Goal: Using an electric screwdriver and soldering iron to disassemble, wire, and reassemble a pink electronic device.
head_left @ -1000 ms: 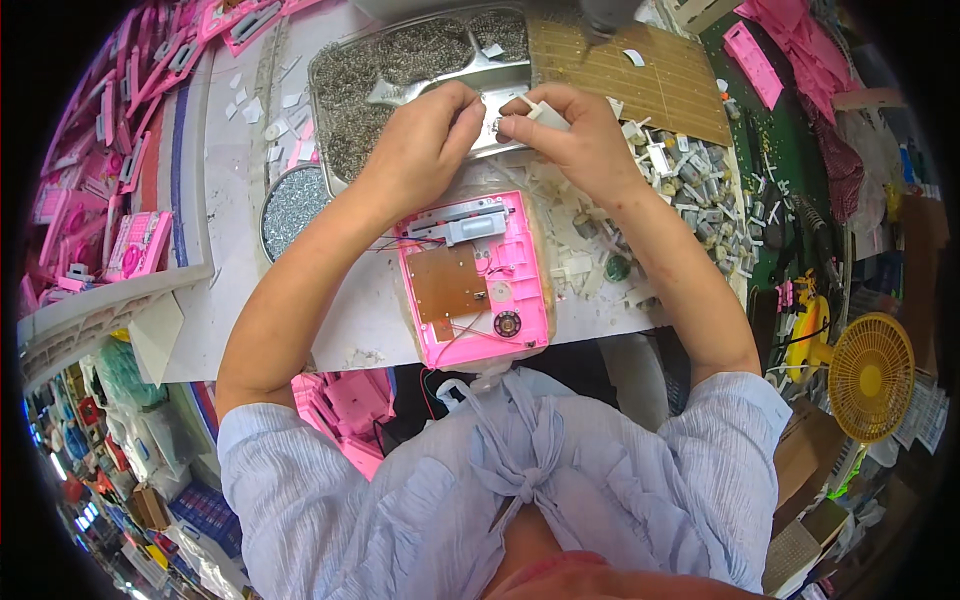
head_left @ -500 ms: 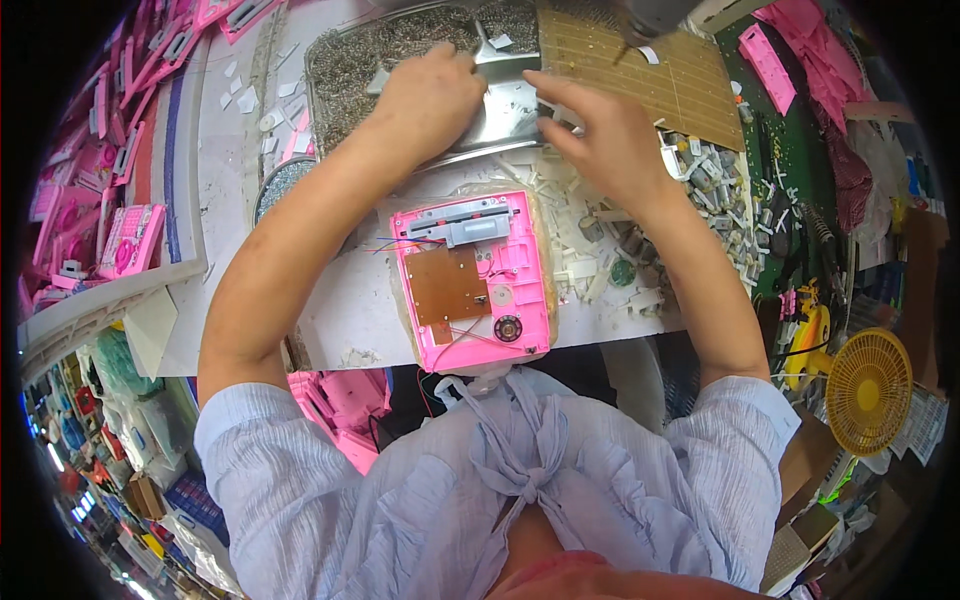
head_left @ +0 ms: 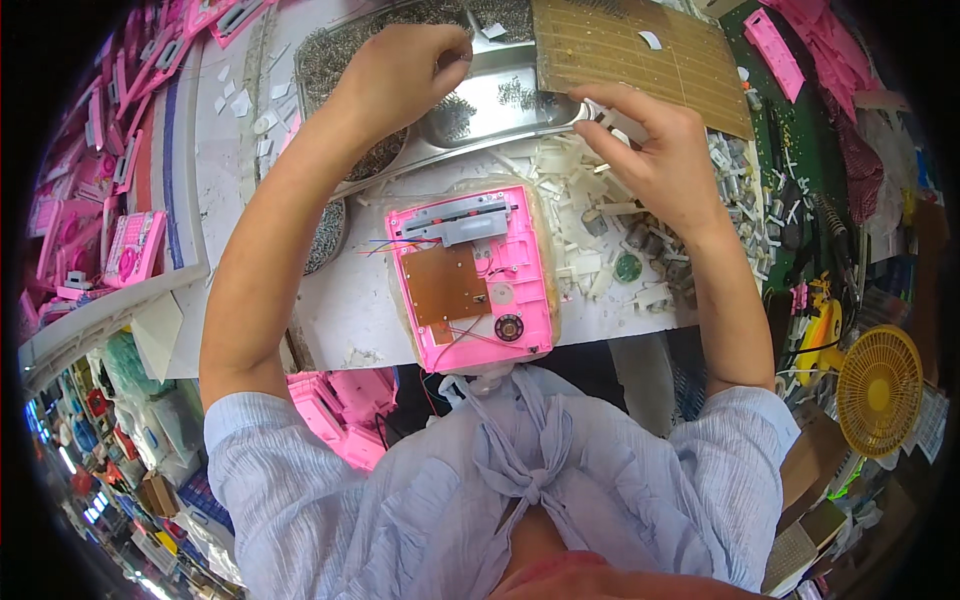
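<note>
An open pink toy housing (head_left: 520, 260) lies on the white bench in front of me, with a brown circuit board (head_left: 445, 285), a grey slide part (head_left: 462, 221) and a small round speaker (head_left: 508, 327) inside. My left hand (head_left: 405, 70) reaches into a steel tray (head_left: 505, 120) of small screws (head_left: 340, 60), its fingertips pinched together over them. My right hand (head_left: 655, 145) hovers at the tray's right corner, its thumb and forefinger pinching a small pale part (head_left: 603, 116). Whether the left fingers hold a screw is hidden.
A brown perforated board (head_left: 640, 50) lies behind the right hand. White plastic bits (head_left: 585, 215) litter the bench right of the housing. Green circuit boards (head_left: 800, 150) and a yellow fan (head_left: 880, 390) are at the right. Several pink housings (head_left: 130, 250) fill a tray on the left.
Both hands have moved away from the pink housing toward the far side. The left hand went into the screw tray and the right hand shifted right, to the tray's corner.
</note>
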A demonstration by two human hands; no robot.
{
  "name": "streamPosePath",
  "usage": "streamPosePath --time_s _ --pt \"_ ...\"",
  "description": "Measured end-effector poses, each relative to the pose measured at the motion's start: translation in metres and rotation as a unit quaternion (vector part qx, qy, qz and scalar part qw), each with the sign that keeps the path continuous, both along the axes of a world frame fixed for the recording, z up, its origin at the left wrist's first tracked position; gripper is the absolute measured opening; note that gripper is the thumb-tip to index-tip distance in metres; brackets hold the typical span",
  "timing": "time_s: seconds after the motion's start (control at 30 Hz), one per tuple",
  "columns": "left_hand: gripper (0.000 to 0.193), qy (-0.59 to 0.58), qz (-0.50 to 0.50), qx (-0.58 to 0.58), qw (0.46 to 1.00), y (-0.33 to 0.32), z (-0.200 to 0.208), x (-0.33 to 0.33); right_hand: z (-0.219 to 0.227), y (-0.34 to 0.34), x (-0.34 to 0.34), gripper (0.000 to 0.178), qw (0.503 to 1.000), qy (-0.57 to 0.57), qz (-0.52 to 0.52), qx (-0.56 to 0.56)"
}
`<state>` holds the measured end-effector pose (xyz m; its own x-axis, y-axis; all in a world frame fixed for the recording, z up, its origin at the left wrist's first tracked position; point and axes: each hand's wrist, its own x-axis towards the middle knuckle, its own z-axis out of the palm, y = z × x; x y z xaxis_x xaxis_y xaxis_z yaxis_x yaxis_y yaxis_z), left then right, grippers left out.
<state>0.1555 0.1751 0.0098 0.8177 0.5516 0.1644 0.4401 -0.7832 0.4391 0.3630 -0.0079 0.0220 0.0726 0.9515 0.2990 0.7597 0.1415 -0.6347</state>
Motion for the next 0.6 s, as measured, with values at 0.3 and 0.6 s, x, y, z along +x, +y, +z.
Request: streamPosePath --time_s 0.3,0.6 --pt "0.016 0.092 -0.07 0.065 0.991 -0.008 -0.004 -0.003 -0.005 -0.001 0.003 0.025 0.999 0.027 -0.017 0.02" --pt "0.011 0.036 -0.023 0.091 0.995 0.002 -0.003 -0.01 0.0 0.0 -0.004 0.025 0.997 0.069 -0.011 0.022"
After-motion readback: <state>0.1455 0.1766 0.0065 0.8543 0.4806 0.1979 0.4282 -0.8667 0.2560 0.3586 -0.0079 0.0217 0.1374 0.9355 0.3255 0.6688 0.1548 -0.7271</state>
